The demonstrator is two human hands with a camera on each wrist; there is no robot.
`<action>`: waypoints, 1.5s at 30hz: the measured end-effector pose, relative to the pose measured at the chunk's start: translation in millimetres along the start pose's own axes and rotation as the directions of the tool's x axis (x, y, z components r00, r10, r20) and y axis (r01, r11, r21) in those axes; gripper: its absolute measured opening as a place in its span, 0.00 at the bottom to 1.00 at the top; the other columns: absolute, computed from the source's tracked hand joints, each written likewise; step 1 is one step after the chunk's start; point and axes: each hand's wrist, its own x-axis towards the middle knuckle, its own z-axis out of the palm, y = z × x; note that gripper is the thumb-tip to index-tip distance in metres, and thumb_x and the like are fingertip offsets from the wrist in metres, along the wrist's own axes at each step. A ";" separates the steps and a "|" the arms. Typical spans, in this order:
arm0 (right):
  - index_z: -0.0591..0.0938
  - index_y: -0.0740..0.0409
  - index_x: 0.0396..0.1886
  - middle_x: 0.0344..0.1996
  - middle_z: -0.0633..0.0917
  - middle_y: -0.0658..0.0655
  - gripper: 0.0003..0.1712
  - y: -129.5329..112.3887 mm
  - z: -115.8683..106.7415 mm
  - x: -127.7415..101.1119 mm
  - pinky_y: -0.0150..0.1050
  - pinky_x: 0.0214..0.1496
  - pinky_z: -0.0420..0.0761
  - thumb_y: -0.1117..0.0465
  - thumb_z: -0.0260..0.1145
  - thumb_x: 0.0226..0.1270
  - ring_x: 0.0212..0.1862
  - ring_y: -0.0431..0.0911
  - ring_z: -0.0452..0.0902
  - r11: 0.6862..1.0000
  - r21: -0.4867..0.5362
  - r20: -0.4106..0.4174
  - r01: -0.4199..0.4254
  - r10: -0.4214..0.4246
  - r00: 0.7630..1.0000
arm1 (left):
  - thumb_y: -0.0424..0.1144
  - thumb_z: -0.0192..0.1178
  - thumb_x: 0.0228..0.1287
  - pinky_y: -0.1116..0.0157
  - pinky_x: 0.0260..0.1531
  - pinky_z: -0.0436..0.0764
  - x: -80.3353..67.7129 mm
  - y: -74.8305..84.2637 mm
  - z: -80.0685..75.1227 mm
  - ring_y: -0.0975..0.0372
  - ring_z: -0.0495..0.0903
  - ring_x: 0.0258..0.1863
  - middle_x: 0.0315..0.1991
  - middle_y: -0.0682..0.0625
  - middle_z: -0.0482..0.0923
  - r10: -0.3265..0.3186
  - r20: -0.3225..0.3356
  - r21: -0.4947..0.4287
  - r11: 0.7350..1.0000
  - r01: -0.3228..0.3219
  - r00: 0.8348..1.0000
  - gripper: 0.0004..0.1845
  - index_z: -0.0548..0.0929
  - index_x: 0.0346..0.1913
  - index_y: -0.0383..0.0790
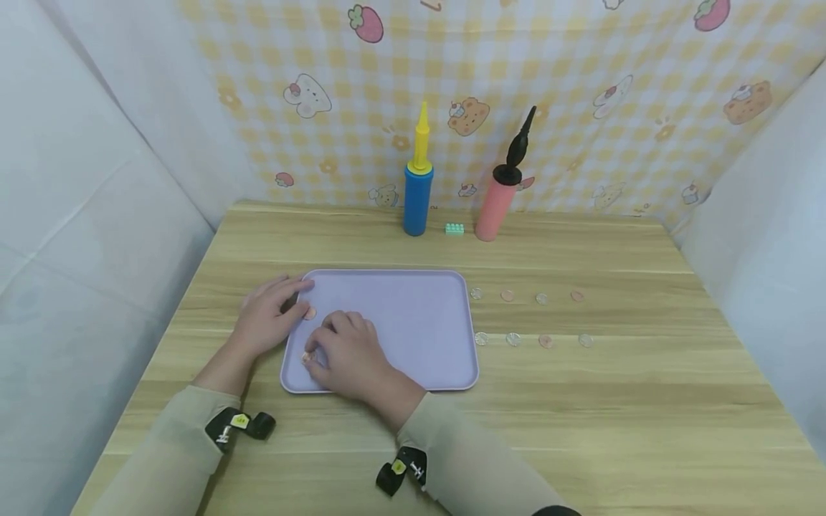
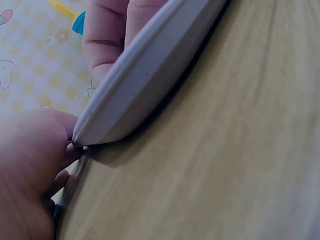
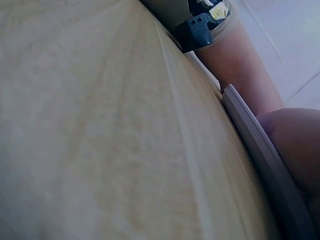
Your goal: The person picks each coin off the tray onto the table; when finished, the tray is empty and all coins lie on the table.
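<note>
**Both hands at the near-left corner of a lilac tray**

Head view: a lilac plastic tray (image 1: 413,315) lies flat on a wooden table (image 1: 581,401), a little left of centre. The left hand (image 1: 267,319) rests on the tray's left rim, fingers loosely extended over the edge; a pinkish round token (image 1: 310,313) lies on the tray just at its fingertips. The right hand (image 1: 348,358) lies over the near-left corner, fingers curled down onto a second small token (image 1: 307,357); whether it pinches that token or only presses it cannot be told. Right of the tray, two rows of small round tokens (image 1: 529,319), some clear and some pinkish, lie on the bare wood, well apart from both hands. At the back stand a blue and yellow hand pump (image 1: 418,186) and a pink and black hand pump (image 1: 503,193), with a small green brick (image 1: 454,228) between them. Both forearms wear beige sleeves with black straps.

Left wrist view: the tray's rim (image 2: 150,75) runs diagonally across, seen from below and close up. Fingers (image 2: 107,35) lie against it above, and the palm (image 2: 30,170) touches its corner. The table's wood grain fills the right side.

Right wrist view: mostly blurred table top. The tray's edge (image 3: 260,150) runs down the right side, with the right hand's flesh (image 3: 295,140) above it and the other forearm with its black strap (image 3: 200,25) beyond.
</note>
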 end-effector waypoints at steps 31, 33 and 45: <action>0.94 0.40 0.51 0.44 0.92 0.38 0.12 9.5 6.3 0.8 0.27 0.54 0.78 0.58 0.71 0.74 0.50 0.35 0.83 0.919 0.062 -0.092 0.389 -0.383 0.919 | 0.43 0.60 0.78 0.25 0.70 0.49 -0.2 -1.9 3.8 0.35 0.61 0.78 0.75 0.38 0.73 0.016 -0.019 -0.004 1.000 -0.016 1.000 0.23 0.81 0.71 0.41; 0.94 0.43 0.50 0.41 0.92 0.40 0.12 10.1 6.4 1.9 0.24 0.53 0.77 0.59 0.71 0.72 0.46 0.34 0.82 0.919 0.139 -0.109 0.368 -0.356 0.928 | 0.42 0.60 0.78 0.25 0.70 0.49 -0.1 -1.6 3.6 0.34 0.61 0.78 0.75 0.38 0.73 0.020 -0.020 -0.006 1.000 -0.020 1.000 0.23 0.81 0.71 0.41; 0.95 0.53 0.45 0.34 0.91 0.42 0.13 12.6 1.3 1.7 0.21 0.45 0.74 0.61 0.82 0.59 0.37 0.32 0.78 0.817 0.514 -0.148 0.259 -0.214 0.966 | 0.42 0.60 0.78 0.25 0.70 0.49 0.0 -0.4 1.2 0.34 0.61 0.78 0.76 0.39 0.72 0.014 -0.010 -0.003 1.000 -0.014 1.000 0.23 0.81 0.71 0.41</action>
